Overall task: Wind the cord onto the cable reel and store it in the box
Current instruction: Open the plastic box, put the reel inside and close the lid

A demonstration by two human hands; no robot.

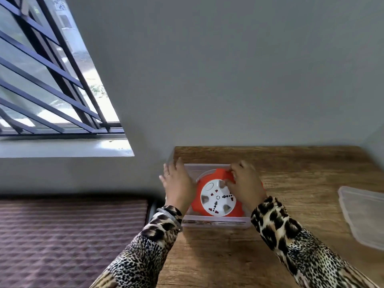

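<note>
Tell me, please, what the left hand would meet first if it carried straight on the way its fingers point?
Probably the grey wall. The left hand lies flat along the box, its fingers pointing past the table edge toward it, though depth is hard to judge.

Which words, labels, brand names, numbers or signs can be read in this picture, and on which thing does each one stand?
No text can be read.
Cable reel: the white face shows only socket holes and an oval outline, no legible letters.
Box: a dark printed strip shows through the front wall, too blurred to read.
Lid: no marking visible.
Left hand and right hand: nothing written.
</note>
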